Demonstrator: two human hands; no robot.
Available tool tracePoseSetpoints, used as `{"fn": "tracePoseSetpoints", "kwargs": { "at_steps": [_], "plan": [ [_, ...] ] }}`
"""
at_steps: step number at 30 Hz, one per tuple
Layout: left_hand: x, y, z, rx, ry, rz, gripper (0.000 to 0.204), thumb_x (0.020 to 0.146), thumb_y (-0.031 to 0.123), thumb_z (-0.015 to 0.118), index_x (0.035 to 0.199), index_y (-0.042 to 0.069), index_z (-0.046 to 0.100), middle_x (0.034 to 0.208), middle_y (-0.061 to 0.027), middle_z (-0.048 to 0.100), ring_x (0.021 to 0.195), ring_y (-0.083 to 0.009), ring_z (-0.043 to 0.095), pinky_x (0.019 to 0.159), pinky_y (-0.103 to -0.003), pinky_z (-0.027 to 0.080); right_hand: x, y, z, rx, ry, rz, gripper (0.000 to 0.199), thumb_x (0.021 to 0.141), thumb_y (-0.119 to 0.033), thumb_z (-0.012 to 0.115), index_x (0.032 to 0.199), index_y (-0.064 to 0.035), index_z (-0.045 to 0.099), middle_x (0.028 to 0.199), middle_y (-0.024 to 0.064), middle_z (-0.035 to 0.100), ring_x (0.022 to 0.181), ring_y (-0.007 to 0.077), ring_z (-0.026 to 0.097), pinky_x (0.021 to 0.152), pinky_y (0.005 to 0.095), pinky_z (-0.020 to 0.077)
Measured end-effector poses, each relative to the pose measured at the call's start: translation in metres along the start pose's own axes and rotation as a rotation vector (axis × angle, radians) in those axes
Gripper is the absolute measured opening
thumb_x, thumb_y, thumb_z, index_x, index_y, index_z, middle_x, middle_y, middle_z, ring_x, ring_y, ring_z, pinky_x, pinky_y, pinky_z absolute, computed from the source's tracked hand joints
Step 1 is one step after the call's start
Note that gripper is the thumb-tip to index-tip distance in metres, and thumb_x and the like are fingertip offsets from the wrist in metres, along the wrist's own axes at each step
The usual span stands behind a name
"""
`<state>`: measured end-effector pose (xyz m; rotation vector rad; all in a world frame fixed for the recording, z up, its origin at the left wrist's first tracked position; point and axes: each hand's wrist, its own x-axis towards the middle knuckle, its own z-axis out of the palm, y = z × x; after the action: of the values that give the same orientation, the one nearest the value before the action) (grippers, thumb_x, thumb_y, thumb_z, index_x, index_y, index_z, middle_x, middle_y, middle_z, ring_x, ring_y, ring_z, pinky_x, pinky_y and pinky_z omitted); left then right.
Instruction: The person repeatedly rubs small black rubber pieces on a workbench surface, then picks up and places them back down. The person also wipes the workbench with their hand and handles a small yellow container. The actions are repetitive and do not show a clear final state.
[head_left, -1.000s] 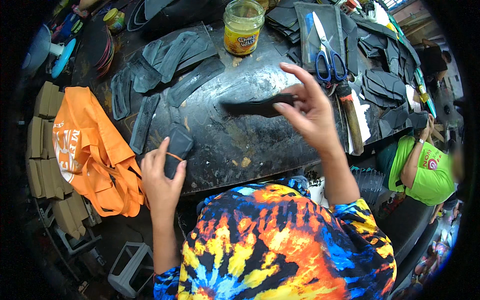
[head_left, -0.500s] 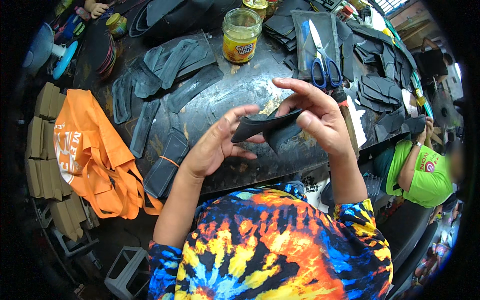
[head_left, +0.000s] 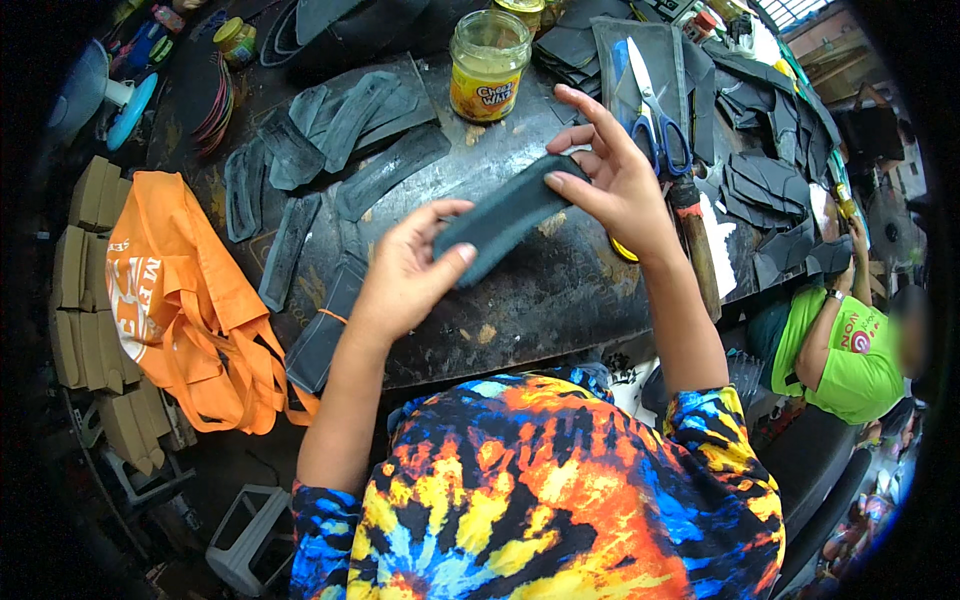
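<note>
While the left hand [head_left: 405,275] pinched the near left end of the strip [head_left: 512,218], its thumb on the upper face and its fingers partly hidden, the right hand [head_left: 615,190] nipped the far right end between thumb and fingers, index finger raised clear. Held slantwise over the worktop [head_left: 560,330], the strip showed a dark middle and a paler border. Good handling seemed to call for light, even pressure at both ends, so that it neither buckled nor twisted, with the thumbs kept near the ends. Since the jar [head_left: 488,75] stood beyond on the far side and the scissors [head_left: 655,125] lay far right, small movements looked safest; the banded bundle [head_left: 328,325] rested near left.
</note>
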<state>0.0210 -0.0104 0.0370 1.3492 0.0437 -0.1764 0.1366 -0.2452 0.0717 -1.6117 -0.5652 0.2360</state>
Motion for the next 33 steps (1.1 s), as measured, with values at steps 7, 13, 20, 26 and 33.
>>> {"fn": "tracePoseSetpoints", "kwargs": {
  "at_steps": [7, 13, 20, 26, 33],
  "plan": [
    [0.014, -0.009, -0.01, 0.693, 0.34, 0.153, 0.044, 0.087, 0.001, 0.076, 0.13, 0.0, 0.064, 0.099, -0.0135, 0.064, 0.066, -0.0161, 0.064, 0.067, -0.031, 0.052, 0.022, 0.053, 0.014, -0.434, 0.132, 0.056, 0.099, 0.075, -0.007, 0.092, 0.159, -0.0187, 0.042, 0.113, 0.0091, 0.061, 0.083, 0.0113, 0.063, 0.073, 0.0263, 0.0541],
    [0.0, -0.005, -0.003, 0.98, 0.429, 0.263, 0.056, 0.084, 0.006, 0.08, 0.136, 0.003, 0.06, 0.109, -0.0158, 0.062, 0.089, -0.0298, 0.068, 0.081, -0.041, 0.055, 0.056, -0.004, -0.022, -0.932, 0.285, -0.662, 0.083, 0.066, -0.045, 0.096, 0.136, -0.0119, 0.065, 0.122, 0.0162, 0.061, 0.115, 0.034, 0.062, 0.099, 0.046, 0.0512],
    [-0.005, -0.014, 0.0, 1.075, 0.337, 0.359, 0.038, 0.083, 0.004, 0.079, 0.119, 0.003, 0.07, 0.115, -0.0151, 0.065, 0.108, -0.0368, 0.063, 0.093, -0.045, 0.052, 0.163, -0.029, -0.016, -1.389, -0.284, -0.251, 0.108, 0.06, -0.102, 0.06, 0.117, -0.0125, 0.082, 0.134, 0.0182, 0.064, 0.131, 0.0356, 0.058, 0.107, 0.0477, 0.049],
    [0.0, -0.022, 0.0, 1.045, 0.337, 0.38, 0.03, 0.085, 0.005, 0.077, 0.114, 0.002, 0.073, 0.111, -0.0143, 0.067, 0.106, -0.0358, 0.064, 0.092, -0.044, 0.052, 0.2, -0.017, 0.014, -1.642, -0.463, -0.026, 0.12, 0.055, -0.106, 0.056, 0.115, -0.0054, 0.081, 0.138, 0.0206, 0.063, 0.132, 0.035, 0.058, 0.106, 0.0462, 0.0499],
    [0.003, -0.02, -0.001, 1.064, 0.319, 0.385, 0.031, 0.086, 0.006, 0.077, 0.116, 0.002, 0.074, 0.11, -0.0142, 0.067, 0.104, -0.0355, 0.064, 0.091, -0.044, 0.052, 0.143, -0.069, -0.009, -0.974, 0.202, -0.8, 0.041, 0.081, -0.044, 0.083, 0.09, -0.0052, 0.074, 0.1, 0.0137, 0.069, 0.1, 0.032, 0.065, 0.087, 0.0429, 0.0509]
  ]
}}
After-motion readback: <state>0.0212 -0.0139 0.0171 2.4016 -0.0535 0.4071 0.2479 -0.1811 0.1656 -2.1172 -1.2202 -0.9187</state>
